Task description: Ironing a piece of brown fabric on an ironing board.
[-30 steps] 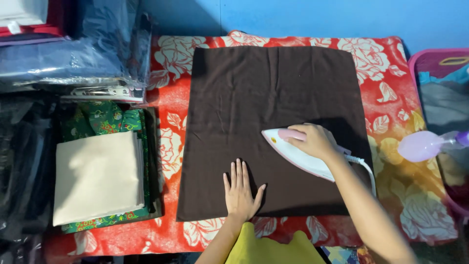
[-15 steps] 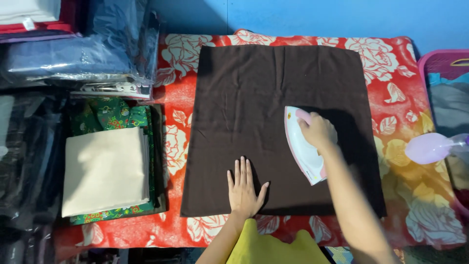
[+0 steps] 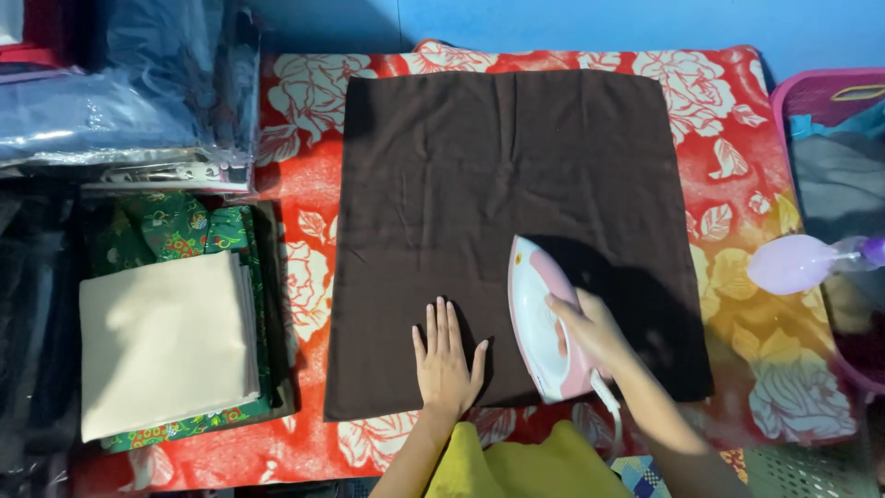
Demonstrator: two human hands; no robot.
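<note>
Far left of the hands lies a cream folded cloth [image 3: 164, 341] on green fabric. The left hand [image 3: 445, 361] rests open, fingers spread, flat on the brown cloth [image 3: 498, 203]. Just right of it, the right hand [image 3: 590, 332] grips the white and pink iron [image 3: 539, 318], pressed on that cloth. Farther right lies a purple spray bottle [image 3: 797, 263].

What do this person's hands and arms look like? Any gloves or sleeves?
Both are bare: the left hand and right hand wear no gloves, rings or watch that I can see, and no sleeves cover the forearms. A yellow garment shows at the bottom edge.
</note>
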